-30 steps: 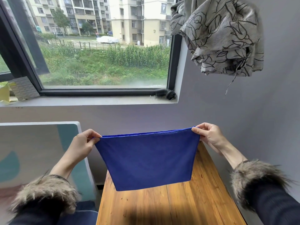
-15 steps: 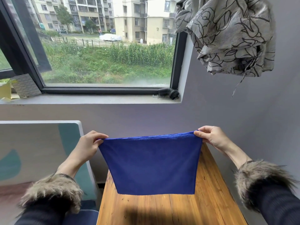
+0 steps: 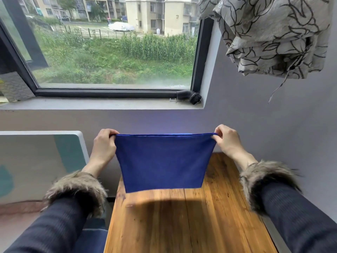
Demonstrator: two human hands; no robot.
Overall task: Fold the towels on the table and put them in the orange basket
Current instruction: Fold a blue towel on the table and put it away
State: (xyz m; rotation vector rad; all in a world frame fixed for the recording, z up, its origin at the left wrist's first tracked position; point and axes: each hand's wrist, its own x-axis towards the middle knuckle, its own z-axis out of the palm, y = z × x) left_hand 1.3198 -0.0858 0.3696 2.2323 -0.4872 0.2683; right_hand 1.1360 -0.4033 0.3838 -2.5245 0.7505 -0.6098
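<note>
A blue towel (image 3: 164, 161) hangs stretched in the air above the far end of the wooden table (image 3: 182, 221). My left hand (image 3: 104, 145) pinches its top left corner. My right hand (image 3: 226, 141) pinches its top right corner. The towel's lower edge hangs just over the tabletop; whether it touches the wood I cannot tell. The towel looks doubled over, with a straight top edge. No orange basket is in view.
A grey wall rises right behind the table, with a window sill (image 3: 100, 105) above it. A patterned grey cloth (image 3: 269, 35) hangs at the upper right. A white and teal panel (image 3: 42, 161) stands left of the table.
Both hands have moved the towel a little toward the middle and closer together. The towel's bottom edge now hangs level above the table.
</note>
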